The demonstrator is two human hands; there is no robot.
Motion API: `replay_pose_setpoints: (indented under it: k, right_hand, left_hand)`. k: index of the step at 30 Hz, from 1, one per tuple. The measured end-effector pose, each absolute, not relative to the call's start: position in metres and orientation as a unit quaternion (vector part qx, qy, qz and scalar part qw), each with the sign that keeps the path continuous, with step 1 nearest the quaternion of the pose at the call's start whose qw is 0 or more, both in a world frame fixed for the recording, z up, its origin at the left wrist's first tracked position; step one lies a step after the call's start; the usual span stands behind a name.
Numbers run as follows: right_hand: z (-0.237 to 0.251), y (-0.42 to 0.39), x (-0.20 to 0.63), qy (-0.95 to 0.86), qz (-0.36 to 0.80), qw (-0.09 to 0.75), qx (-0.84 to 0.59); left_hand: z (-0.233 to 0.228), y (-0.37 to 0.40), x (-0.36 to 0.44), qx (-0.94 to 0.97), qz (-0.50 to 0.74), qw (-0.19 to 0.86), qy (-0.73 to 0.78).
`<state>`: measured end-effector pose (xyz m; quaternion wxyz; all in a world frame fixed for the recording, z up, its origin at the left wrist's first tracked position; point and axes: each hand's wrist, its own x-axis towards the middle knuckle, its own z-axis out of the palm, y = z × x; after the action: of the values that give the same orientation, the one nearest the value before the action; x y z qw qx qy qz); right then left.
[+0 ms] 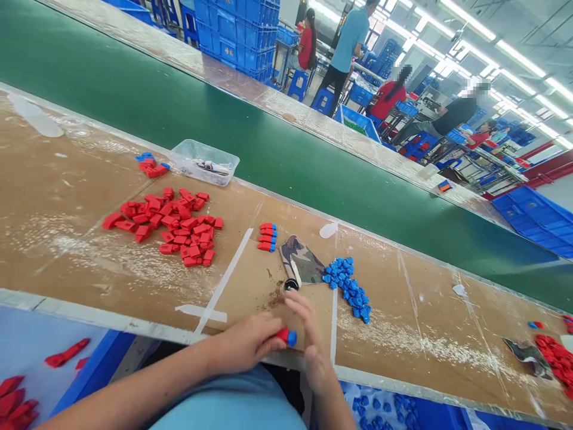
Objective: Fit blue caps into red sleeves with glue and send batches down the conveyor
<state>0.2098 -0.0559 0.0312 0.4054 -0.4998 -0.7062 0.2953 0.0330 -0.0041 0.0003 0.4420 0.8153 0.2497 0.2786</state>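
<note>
My left hand (253, 340) is closed around a red plastic piece with a blue cap (286, 336), low over the front edge of the workbench. Beside the blue end, my right hand (308, 337) is open, its fingers stretched out and apart from one another. Just beyond my fingertips stands a small round pot with a dark inside (290, 285). A camouflage cloth (307, 263) lies behind it. Several red pieces with blue ends (267, 237) are lined up to the left of the cloth. Loose blue caps (347, 286) are heaped on its right.
A pile of red pieces (172, 224) covers the left bench, near a clear plastic tray (206, 161). Behind runs a green conveyor belt (250, 143). Blue bins with red parts (67, 358) and blue caps (380, 406) sit below the front edge. People work beyond the belt.
</note>
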Motion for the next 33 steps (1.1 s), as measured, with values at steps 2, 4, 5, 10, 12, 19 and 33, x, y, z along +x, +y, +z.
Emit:
replay_pose_setpoints:
  k: [2,4,5,10,12,19,33]
  right_hand:
    - [0.024,-0.052,0.238,-0.657,0.22,0.401,-0.599]
    - [0.008,-0.047,0.271,-0.573,0.089,0.392,-0.714]
    - [-0.001,-0.044,0.286,-0.543,0.045,0.369,-0.753]
    - [-0.033,-0.03,0.328,-0.483,0.011,0.265,-0.835]
    - [-0.034,-0.028,0.331,-0.464,0.045,0.251,-0.849]
    - [-0.035,-0.025,0.335,-0.452,0.086,0.235,-0.856]
    - [-0.032,-0.036,0.326,-0.463,0.203,0.411,-0.759]
  left_hand:
    - [0.002,0.013,0.029,0.83,0.205,0.396,0.334]
    - [0.007,0.033,0.026,0.817,0.139,0.352,0.435]
    - [0.01,0.043,0.026,0.8,0.12,0.334,0.484]
    - [0.021,0.081,0.028,0.692,0.17,0.35,0.608]
    - [0.018,0.085,0.029,0.673,0.217,0.362,0.607]
    - [0.017,0.071,-0.003,0.73,0.21,0.202,0.618]
    - [0.003,0.053,-0.047,0.753,0.305,0.195,0.55]
